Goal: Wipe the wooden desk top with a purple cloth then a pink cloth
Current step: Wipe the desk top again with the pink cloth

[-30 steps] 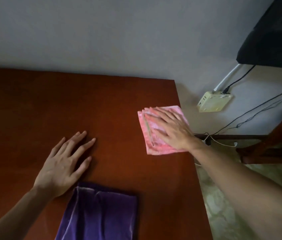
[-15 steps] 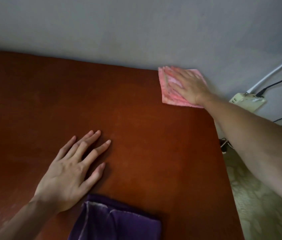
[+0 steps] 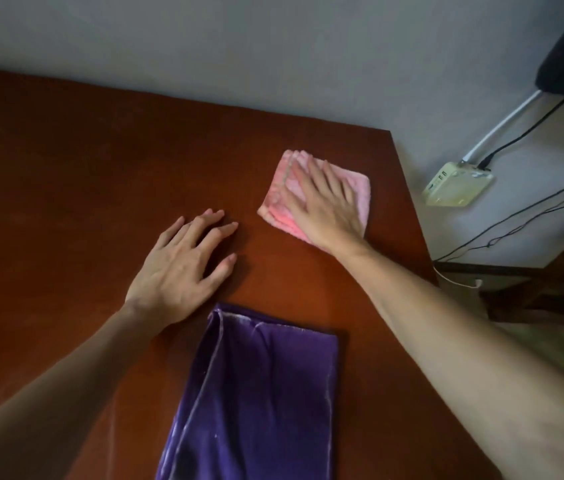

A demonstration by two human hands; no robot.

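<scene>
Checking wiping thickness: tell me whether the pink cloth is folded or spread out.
Folded. The pink cloth shows stacked layered edges at its far-left corner, under the flat right hand.

**Dim corner by a grey wall**

A plain grey painted wall (image 3: 273,46) runs behind. Lower on it sits a pale yellow square plastic socket box (image 3: 458,184), with a white conduit (image 3: 498,129) and thin black cables (image 3: 523,216). Dark brown wooden furniture (image 3: 547,285) stands on a pale patterned floor (image 3: 550,344).

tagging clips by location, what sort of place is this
Probably a room in a home: a wooden desk top stands against a plain wall, with a power strip and loose cables beside it.
</scene>
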